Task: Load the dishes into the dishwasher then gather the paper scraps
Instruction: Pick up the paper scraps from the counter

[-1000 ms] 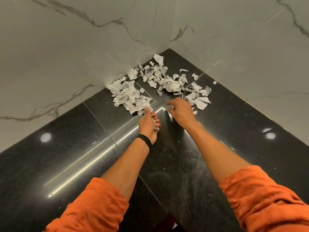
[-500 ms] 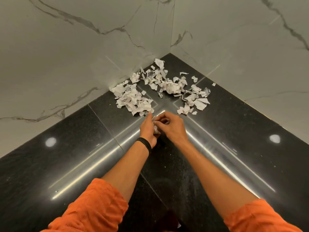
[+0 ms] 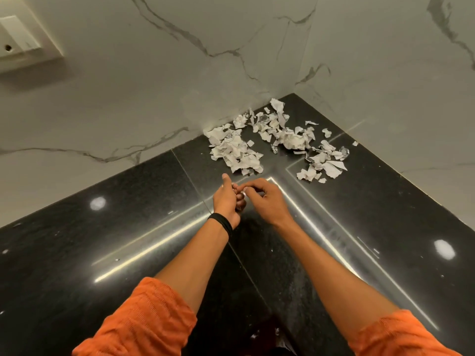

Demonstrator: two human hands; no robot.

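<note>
A: Entry one, change?

B: Right hand: a second ago it was stretched to the near edge of the heap, and it is now drawn back against the left hand. Its thumb and forefinger pinch a small scrap. The left hand's fingers are curled round a small wad, mostly hidden.

A: Meaning?

B: Probably one more piece passed across. Gathering goes bit by bit and most of the heap remains.

A: Entry two, appearance?

B: Paper scraps: white, torn and crumpled, with grey print. They lie in the far corner of the black countertop, touching the marble wall. There is a left cluster, a right cluster, and strays at far right.
</note>
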